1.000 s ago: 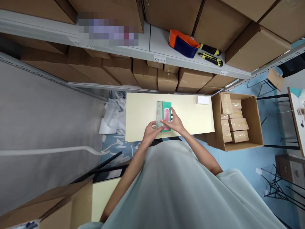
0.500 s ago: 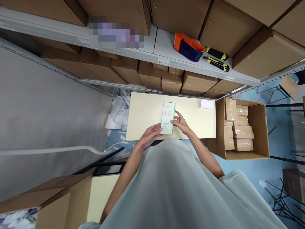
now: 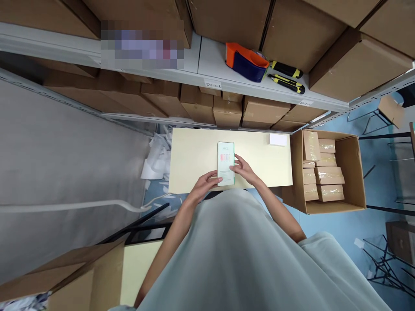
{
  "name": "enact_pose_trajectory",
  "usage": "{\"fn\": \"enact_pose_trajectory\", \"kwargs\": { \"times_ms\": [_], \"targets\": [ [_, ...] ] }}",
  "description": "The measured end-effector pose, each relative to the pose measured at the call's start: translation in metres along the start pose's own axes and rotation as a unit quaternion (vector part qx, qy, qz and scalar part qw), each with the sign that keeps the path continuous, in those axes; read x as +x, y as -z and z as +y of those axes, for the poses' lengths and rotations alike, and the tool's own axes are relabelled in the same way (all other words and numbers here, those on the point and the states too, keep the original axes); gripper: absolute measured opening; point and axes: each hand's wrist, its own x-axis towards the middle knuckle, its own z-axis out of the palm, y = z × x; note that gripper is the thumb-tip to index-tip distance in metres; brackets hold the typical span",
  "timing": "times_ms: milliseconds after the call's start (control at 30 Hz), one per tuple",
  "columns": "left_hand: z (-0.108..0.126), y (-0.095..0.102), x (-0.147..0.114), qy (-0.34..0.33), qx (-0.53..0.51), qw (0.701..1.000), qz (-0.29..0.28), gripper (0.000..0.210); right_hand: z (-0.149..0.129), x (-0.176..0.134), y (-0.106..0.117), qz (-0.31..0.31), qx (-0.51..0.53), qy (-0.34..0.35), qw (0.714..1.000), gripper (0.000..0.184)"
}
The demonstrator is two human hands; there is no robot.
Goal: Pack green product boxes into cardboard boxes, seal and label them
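A slim pale green box (image 3: 225,166), printed with a small row of coloured marks, is held between my two hands over the cream table (image 3: 191,160). My left hand (image 3: 205,185) grips its lower left side, thumb on the front face. My right hand (image 3: 244,169) holds the right side, with the thumb on the front and the fingers along the edge. The box's back is hidden from me. Farther right, near the table's back edge, lies a small white box (image 3: 278,139).
An open carton (image 3: 353,172) with several taped brown boxes stands right of the table. Above, a shelf (image 3: 210,69) bears cartons, an orange-and-blue tape dispenser (image 3: 248,62) and yellow-black cutters (image 3: 287,77). White scraps (image 3: 155,157) lie left; another open carton (image 3: 87,276) is behind left.
The view has shifted slightly. The pale green box stands a little straighter, and my left thumb has moved further onto its front. Both hands keep hold of it.
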Motion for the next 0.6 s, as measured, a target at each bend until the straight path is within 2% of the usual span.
{"fn": "enact_pose_trajectory", "kwargs": {
  "times_ms": [133,300,400,467,533,600],
  "targets": [
    [-0.003,-0.004,0.003,-0.006,0.049,0.993,0.106,0.088,0.000,0.006,-0.008,0.087,-0.080,0.010,0.993,0.113],
    [-0.008,-0.015,0.005,-0.057,0.151,0.972,0.172,0.074,-0.002,0.011,-0.031,0.127,-0.172,0.029,0.976,0.118],
    [-0.011,-0.018,0.002,-0.108,0.203,0.953,0.198,0.075,-0.001,0.012,-0.038,0.147,-0.190,0.035,0.970,0.117],
    [-0.010,-0.015,0.000,-0.108,0.156,0.967,0.170,0.078,-0.001,0.012,-0.036,0.138,-0.162,0.042,0.976,0.116],
    [-0.008,-0.006,-0.003,-0.072,0.070,0.989,0.110,0.077,-0.001,0.010,-0.030,0.117,-0.119,0.046,0.985,0.117],
    [-0.005,0.004,-0.006,-0.028,-0.003,0.998,0.048,0.077,-0.001,0.007,-0.024,0.089,-0.074,0.038,0.993,0.120]
  ]
}}
